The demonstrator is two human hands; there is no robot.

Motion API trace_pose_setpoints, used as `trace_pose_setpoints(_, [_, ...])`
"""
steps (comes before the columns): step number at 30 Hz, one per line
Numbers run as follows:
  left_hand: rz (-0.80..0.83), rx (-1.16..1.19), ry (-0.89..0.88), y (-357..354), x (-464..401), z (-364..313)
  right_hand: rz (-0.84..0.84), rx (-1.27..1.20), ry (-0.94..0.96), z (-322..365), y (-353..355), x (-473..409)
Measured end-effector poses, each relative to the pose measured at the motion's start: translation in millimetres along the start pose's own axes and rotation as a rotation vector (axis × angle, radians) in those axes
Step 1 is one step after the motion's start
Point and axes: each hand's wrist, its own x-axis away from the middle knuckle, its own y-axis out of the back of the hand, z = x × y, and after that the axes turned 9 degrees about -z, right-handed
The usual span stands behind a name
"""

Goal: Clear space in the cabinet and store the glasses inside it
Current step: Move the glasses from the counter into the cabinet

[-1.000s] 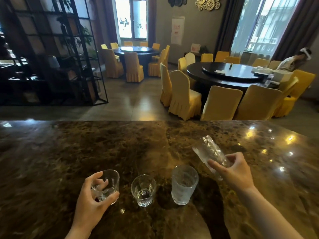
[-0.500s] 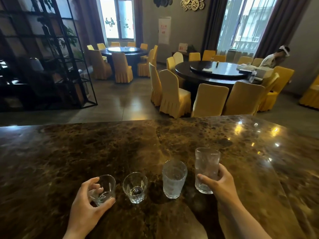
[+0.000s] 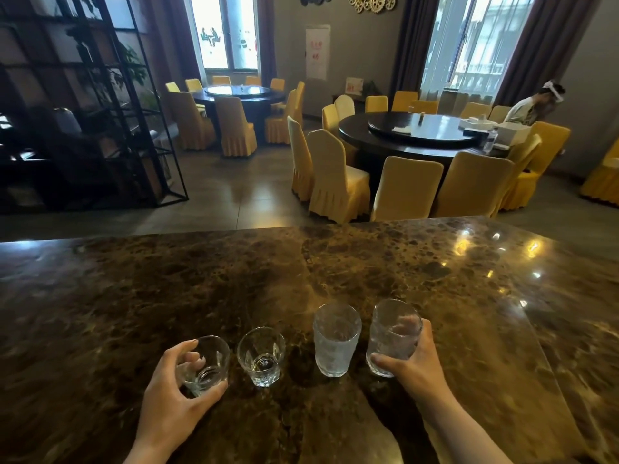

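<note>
Several clear glasses stand in a row on the dark brown marble counter (image 3: 167,296), near its front edge. My left hand (image 3: 174,393) wraps around the short tumbler (image 3: 209,363) at the left end. Beside it stands a second short tumbler (image 3: 262,356), free. A tall textured glass (image 3: 336,339) stands right of that, untouched. My right hand (image 3: 415,363) grips the other tall textured glass (image 3: 393,333) at the right end, upright on the counter. No cabinet is in view.
Beyond the counter's far edge lies a dining room with two round dark tables (image 3: 422,135) and yellow-covered chairs (image 3: 335,182). A black metal shelf (image 3: 100,105) stands at the left. A person (image 3: 532,105) sits at the far right table.
My right hand brought the tall glass from tilted in the air down to upright on the counter, next to the other tall glass. My left hand stayed on the left tumbler.
</note>
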Motion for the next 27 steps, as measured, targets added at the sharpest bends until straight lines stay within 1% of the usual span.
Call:
trace_pose_setpoints(14, [0.001,-0.017,0.02,-6,8,5,0.01,0.07,0.005,-6,-3,-7])
trace_pose_setpoints(22, [0.014,-0.029,0.02,-5,10,6,-0.052,0.175,0.032,-4,-2,5])
trace_pose_setpoints(24, [0.017,-0.01,0.029,-3,11,4,-0.089,0.219,0.019,2,1,12])
trace_pose_setpoints(27, [0.04,0.008,0.041,0,15,2,-0.247,0.304,0.082,18,7,32])
